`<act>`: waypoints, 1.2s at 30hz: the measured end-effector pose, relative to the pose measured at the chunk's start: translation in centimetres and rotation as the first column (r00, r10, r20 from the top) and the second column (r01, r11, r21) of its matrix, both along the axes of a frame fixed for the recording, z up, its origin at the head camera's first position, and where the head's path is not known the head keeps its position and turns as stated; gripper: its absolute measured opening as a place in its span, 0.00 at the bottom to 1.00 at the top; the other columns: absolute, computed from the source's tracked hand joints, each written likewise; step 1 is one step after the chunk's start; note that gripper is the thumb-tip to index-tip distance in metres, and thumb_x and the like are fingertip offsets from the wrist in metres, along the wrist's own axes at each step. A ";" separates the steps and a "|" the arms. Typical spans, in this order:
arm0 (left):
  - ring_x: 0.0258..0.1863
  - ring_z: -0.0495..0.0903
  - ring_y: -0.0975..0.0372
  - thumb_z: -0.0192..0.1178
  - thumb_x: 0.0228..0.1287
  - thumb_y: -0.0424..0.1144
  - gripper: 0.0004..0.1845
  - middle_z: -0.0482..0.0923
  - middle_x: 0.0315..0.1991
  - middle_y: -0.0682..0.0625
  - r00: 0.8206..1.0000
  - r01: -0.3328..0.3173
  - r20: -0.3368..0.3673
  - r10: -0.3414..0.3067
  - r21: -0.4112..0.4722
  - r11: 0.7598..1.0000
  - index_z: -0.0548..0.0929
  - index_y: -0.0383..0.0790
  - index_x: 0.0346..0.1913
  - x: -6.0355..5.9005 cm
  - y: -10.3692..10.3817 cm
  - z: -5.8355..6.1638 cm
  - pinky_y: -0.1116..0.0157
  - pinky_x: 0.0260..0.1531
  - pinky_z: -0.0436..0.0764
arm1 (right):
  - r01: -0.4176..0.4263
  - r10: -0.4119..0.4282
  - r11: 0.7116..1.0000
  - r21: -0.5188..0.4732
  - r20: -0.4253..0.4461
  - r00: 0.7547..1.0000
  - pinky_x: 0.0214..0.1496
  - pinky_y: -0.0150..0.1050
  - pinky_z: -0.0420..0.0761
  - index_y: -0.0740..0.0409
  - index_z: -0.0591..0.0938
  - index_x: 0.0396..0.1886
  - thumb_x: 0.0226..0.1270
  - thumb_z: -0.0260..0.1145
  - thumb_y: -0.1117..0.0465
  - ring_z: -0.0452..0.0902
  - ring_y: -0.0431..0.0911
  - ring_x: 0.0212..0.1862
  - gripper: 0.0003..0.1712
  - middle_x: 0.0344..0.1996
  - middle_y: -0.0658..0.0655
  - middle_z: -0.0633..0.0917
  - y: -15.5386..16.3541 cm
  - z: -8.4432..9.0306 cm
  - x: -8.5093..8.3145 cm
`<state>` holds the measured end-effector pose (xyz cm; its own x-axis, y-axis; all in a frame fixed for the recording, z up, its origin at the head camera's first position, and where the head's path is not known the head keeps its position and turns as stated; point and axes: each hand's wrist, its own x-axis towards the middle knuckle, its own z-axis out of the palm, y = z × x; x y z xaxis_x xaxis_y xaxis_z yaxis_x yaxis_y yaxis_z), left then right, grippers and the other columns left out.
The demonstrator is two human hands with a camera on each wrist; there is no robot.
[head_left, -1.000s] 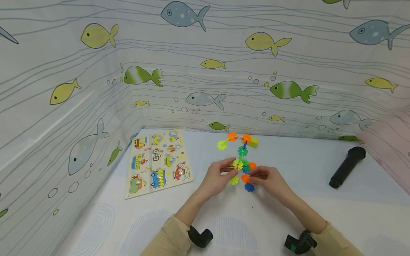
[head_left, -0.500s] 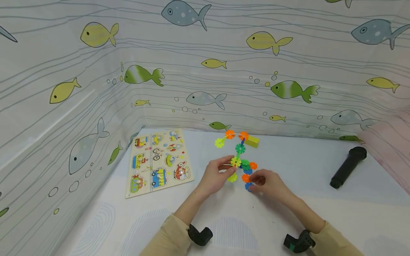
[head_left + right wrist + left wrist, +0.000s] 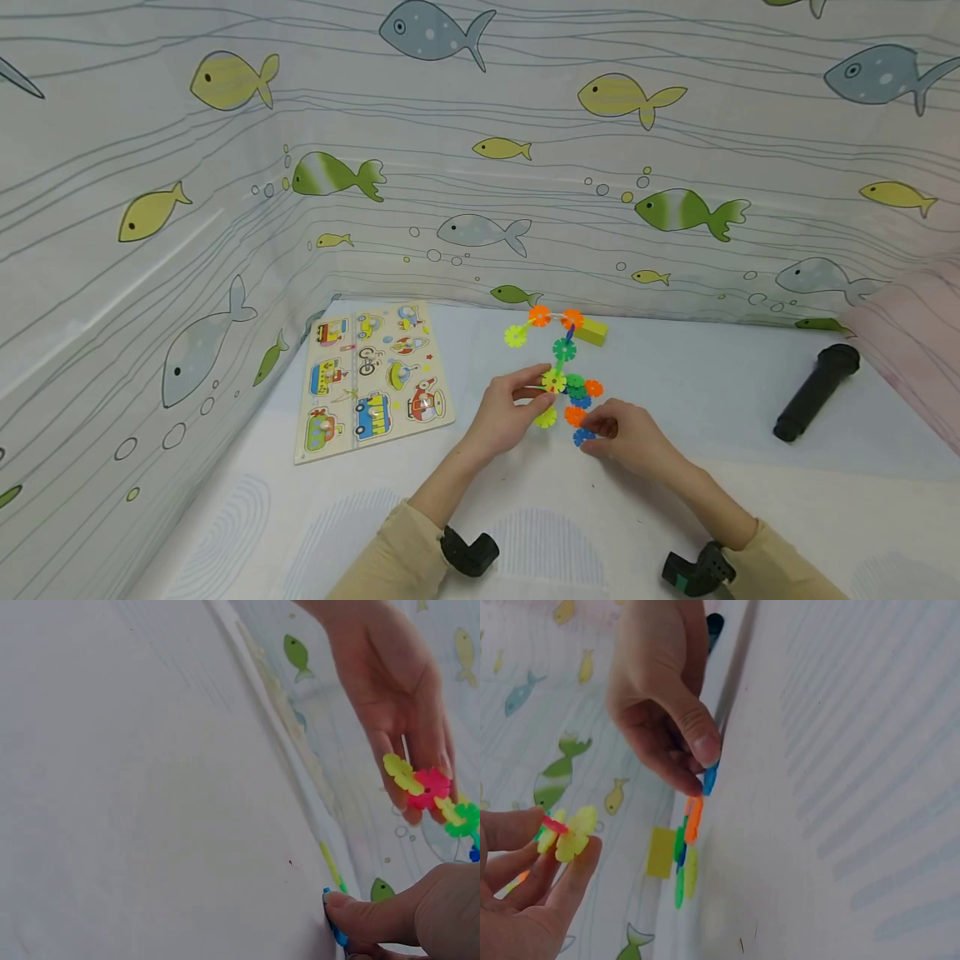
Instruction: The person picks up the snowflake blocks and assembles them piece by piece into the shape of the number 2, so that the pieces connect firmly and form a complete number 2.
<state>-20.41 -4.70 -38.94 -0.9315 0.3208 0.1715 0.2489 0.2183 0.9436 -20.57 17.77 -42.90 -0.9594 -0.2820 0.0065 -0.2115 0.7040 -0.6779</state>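
A chain of bright plastic snowflake pieces (image 3: 564, 350) stands up from the white table (image 3: 675, 517) in the head view. My left hand (image 3: 542, 392) pinches a yellow piece (image 3: 553, 382) in the chain's middle; the left wrist view shows that yellow piece (image 3: 570, 834) between thumb and fingers. My right hand (image 3: 592, 435) pinches the blue piece (image 3: 579, 437) at the chain's lower end against the table. In the right wrist view, its thumb presses the blue piece (image 3: 334, 930). An orange piece (image 3: 694, 819) sits just above the blue piece (image 3: 709, 778).
A wooden vehicle puzzle board (image 3: 371, 379) lies to the left. A yellow block (image 3: 592, 331) sits behind the chain near the back wall. A black cylinder (image 3: 813, 392) lies at the right. Fish-print cloth walls (image 3: 480, 167) enclose the table on three sides.
My right hand has slid down from the orange piece to the blue piece at the chain's bottom. The left hand keeps its hold and has barely moved.
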 end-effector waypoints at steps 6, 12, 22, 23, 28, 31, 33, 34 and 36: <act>0.55 0.82 0.47 0.60 0.71 0.34 0.23 0.82 0.56 0.40 1.000 0.005 -0.008 -0.005 0.005 1.000 0.76 0.35 0.67 0.1 0.0 0.1 0.64 0.52 0.83 | 0.010 -0.010 1.000 0.027 -0.018 1.000 0.37 0.30 0.78 0.57 0.86 0.40 0.55 0.78 0.62 0.73 0.43 0.36 0.13 0.33 0.50 0.81 -0.2 0.1 0.2; 0.55 0.81 0.49 0.60 0.72 0.34 0.23 0.81 0.57 0.41 1.000 0.003 0.005 -0.003 0.002 1.000 0.75 0.36 0.67 0.0 0.0 0.1 0.64 0.53 0.83 | 0.007 -0.007 1.000 0.023 -0.022 1.000 0.39 0.30 0.77 0.57 0.84 0.41 0.55 0.78 0.62 0.72 0.43 0.37 0.15 0.34 0.50 0.80 -0.2 -0.1 0.1; 0.55 0.81 0.49 0.60 0.72 0.35 0.23 0.81 0.56 0.41 1.000 -0.004 0.016 0.004 0.005 1.000 0.75 0.37 0.67 -0.1 0.0 -0.2 0.63 0.53 0.83 | -0.017 0.017 1.000 -0.025 -0.011 1.000 0.34 0.30 0.75 0.58 0.82 0.40 0.54 0.79 0.62 0.72 0.44 0.34 0.16 0.30 0.50 0.80 -0.1 -0.2 0.0; 0.56 0.81 0.48 0.60 0.72 0.35 0.23 0.81 0.56 0.41 1.000 -0.005 0.014 0.005 0.006 1.000 0.75 0.37 0.67 -0.1 0.1 -0.2 0.63 0.53 0.83 | -0.025 0.025 0.999 -0.030 -0.010 1.000 0.34 0.30 0.75 0.58 0.82 0.39 0.54 0.79 0.62 0.71 0.44 0.34 0.16 0.30 0.50 0.79 -0.1 -0.2 0.0; 0.55 0.81 0.49 0.60 0.72 0.35 0.23 0.81 0.57 0.41 1.000 -0.007 0.010 0.007 0.000 1.000 0.75 0.36 0.67 -0.1 0.1 -0.2 0.63 0.53 0.83 | -0.036 0.035 0.998 -0.054 -0.013 0.999 0.33 0.30 0.75 0.56 0.82 0.36 0.53 0.79 0.63 0.72 0.44 0.33 0.14 0.28 0.49 0.79 -0.2 -0.3 -0.1; 0.55 0.81 0.49 0.60 0.72 0.35 0.23 0.81 0.57 0.42 1.000 -0.007 0.013 0.007 0.000 1.000 0.75 0.36 0.68 -0.2 0.1 -0.3 0.63 0.53 0.83 | -0.031 0.030 0.997 -0.070 -0.016 0.999 0.33 0.30 0.76 0.55 0.83 0.35 0.54 0.79 0.63 0.72 0.44 0.33 0.12 0.27 0.49 0.79 -0.3 -0.1 0.0; 0.55 0.81 0.49 0.60 0.72 0.34 0.23 0.81 0.57 0.41 1.000 -0.006 0.009 0.006 0.002 1.000 0.74 0.35 0.68 -0.2 0.1 -0.3 0.63 0.53 0.83 | -0.029 0.028 0.996 -0.079 -0.011 1.000 0.32 0.30 0.76 0.55 0.84 0.34 0.56 0.78 0.62 0.72 0.44 0.33 0.10 0.27 0.49 0.79 -0.3 -0.1 0.0; 0.56 0.81 0.49 0.60 0.72 0.34 0.23 0.81 0.57 0.41 1.000 -0.004 0.007 0.004 0.005 1.000 0.75 0.35 0.68 -0.2 0.1 -0.3 0.63 0.53 0.83 | -0.030 0.030 0.996 -0.087 -0.001 1.000 0.31 0.30 0.76 0.55 0.84 0.34 0.57 0.77 0.61 0.73 0.44 0.32 0.09 0.27 0.49 0.79 -0.3 0.0 0.0; 0.56 0.82 0.49 0.60 0.72 0.34 0.23 0.81 0.57 0.41 1.000 -0.002 0.001 0.002 0.010 1.000 0.75 0.35 0.68 -0.2 0.2 -0.3 0.62 0.53 0.83 | -0.041 0.045 0.993 -0.114 0.032 0.998 0.30 0.31 0.77 0.55 0.84 0.33 0.59 0.76 0.59 0.74 0.45 0.31 0.08 0.26 0.49 0.80 -0.4 0.0 0.1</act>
